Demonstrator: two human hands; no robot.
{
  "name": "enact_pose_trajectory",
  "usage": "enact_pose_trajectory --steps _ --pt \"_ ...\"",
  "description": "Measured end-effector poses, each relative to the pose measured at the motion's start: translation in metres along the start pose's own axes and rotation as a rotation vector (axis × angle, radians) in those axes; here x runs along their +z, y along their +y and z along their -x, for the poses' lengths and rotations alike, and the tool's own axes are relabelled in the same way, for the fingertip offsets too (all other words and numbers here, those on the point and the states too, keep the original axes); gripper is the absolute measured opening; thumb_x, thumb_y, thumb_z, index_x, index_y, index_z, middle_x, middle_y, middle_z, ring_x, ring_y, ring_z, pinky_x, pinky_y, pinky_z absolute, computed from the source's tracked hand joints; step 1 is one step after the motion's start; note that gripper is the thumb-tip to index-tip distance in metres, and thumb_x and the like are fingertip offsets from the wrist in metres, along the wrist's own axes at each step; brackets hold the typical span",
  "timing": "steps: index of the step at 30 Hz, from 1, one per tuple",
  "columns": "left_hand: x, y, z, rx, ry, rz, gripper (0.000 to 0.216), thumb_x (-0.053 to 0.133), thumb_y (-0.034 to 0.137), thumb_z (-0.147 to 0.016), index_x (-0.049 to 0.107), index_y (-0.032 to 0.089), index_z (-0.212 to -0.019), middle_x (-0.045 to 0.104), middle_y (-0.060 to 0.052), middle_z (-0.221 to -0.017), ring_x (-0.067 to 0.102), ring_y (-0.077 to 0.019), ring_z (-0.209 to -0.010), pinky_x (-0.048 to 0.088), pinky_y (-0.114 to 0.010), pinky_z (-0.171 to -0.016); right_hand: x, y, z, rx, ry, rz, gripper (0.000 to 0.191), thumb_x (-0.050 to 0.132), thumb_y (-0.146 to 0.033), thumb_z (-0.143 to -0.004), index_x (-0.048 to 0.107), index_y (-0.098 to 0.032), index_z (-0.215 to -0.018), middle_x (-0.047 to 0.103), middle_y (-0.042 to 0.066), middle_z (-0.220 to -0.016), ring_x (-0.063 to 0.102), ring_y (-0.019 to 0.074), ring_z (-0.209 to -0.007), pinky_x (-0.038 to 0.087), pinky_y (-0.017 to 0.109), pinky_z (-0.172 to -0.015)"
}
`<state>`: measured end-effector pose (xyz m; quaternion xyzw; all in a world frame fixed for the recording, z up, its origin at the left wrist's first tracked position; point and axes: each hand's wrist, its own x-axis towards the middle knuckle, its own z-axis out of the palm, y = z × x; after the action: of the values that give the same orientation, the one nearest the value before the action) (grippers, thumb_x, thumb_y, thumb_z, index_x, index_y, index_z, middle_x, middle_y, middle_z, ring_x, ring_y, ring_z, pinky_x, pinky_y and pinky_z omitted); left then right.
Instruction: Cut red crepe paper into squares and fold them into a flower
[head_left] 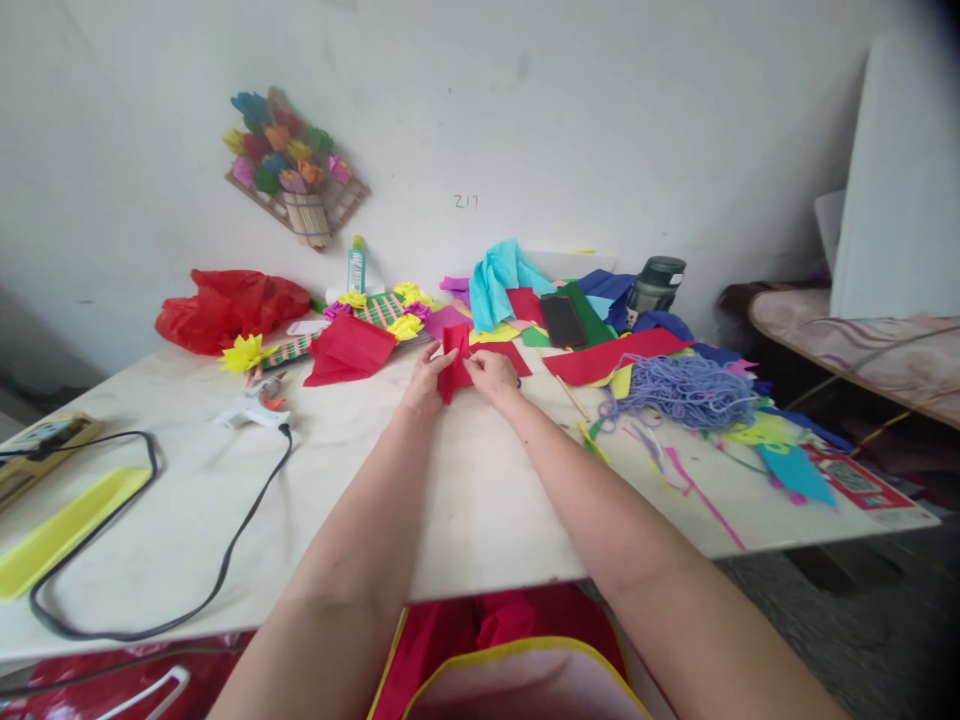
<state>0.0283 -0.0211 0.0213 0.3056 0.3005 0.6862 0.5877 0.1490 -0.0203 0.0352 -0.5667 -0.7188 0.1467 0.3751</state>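
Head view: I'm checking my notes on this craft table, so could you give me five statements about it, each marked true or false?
1. The left hand and the right hand are both on one red piece. True.
2. The dark phone lies to the left of the white glue gun in the picture. False: the dark phone lies to the right of the white glue gun.
3. The number 217 is written on the wall. True.
4. The yellow-capped bottle lies on its side. False: the yellow-capped bottle stands upright.
5. The tangled yarn is bright orange. False: the tangled yarn is bluish purple.
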Motion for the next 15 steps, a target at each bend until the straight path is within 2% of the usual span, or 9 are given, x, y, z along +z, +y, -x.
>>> enact_pose_trajectory --steps 2,4,7,10,15 --pt "-0.0005 -0.0011 -0.0006 -0.005 0.000 -0.010 0.047 0.071 0.006 -0.060 0.053 0.015 -0.103 0.067 -0.002 -0.069 0.067 -0.0179 -0.073 0.052 -0.032 -0.077 -0.0011 -0.0016 0.0024 -0.016 0.006 0.059 0.021 0.050 -0.033 -0.081 0.065 -0.020 -0.076 0.066 0.005 -0.076 0.057 0.0194 -0.074 0.037 0.027 -0.062" --pt "-0.0012 -0.0022 -0.0011 -0.003 -0.016 -0.030 0.040 0.073 0.008 -0.060 0.056 0.014 -0.096 0.066 -0.002 -0.068 0.067 -0.0178 -0.071 0.052 -0.031 -0.075 -0.0016 -0.0021 0.0040 -0.029 0.011 0.089 0.021 0.049 -0.032 -0.081 0.065 -0.020 -0.078 0.066 0.006 -0.078 0.057 0.0198 -0.075 0.037 0.027 -0.063" --pt "-0.0026 -0.0035 -0.0020 0.000 -0.011 -0.053 0.027 0.074 0.017 -0.061 0.058 0.013 -0.082 0.065 -0.002 -0.064 0.065 -0.0169 -0.068 0.051 -0.029 -0.071 -0.0011 -0.0014 0.0045 -0.025 0.014 0.100 0.020 0.049 -0.031 -0.081 0.065 -0.020 -0.078 0.066 0.006 -0.078 0.057 0.0196 -0.076 0.037 0.027 -0.063" --pt "-0.0044 -0.0046 -0.0035 0.035 0.028 -0.093 0.024 0.074 0.027 -0.064 0.057 0.013 -0.075 0.061 0.000 -0.058 0.062 -0.0140 -0.060 0.050 -0.025 -0.062 0.0002 0.0000 0.0035 -0.014 0.019 0.085 0.020 0.049 -0.030 -0.081 0.064 -0.019 -0.075 0.066 0.006 -0.076 0.057 0.0192 -0.076 0.038 0.027 -0.065" --pt "-0.0090 -0.0047 -0.0072 0.154 0.157 -0.379 0.034 0.065 0.045 -0.070 0.053 0.015 -0.059 0.052 0.003 -0.046 0.048 -0.0077 -0.040 0.036 -0.018 -0.040 0.0034 0.0046 -0.0011 -0.011 0.037 -0.032 0.019 0.051 -0.029 -0.080 0.059 -0.019 -0.066 0.063 0.004 -0.071 0.056 0.0171 -0.073 0.039 0.026 -0.068"
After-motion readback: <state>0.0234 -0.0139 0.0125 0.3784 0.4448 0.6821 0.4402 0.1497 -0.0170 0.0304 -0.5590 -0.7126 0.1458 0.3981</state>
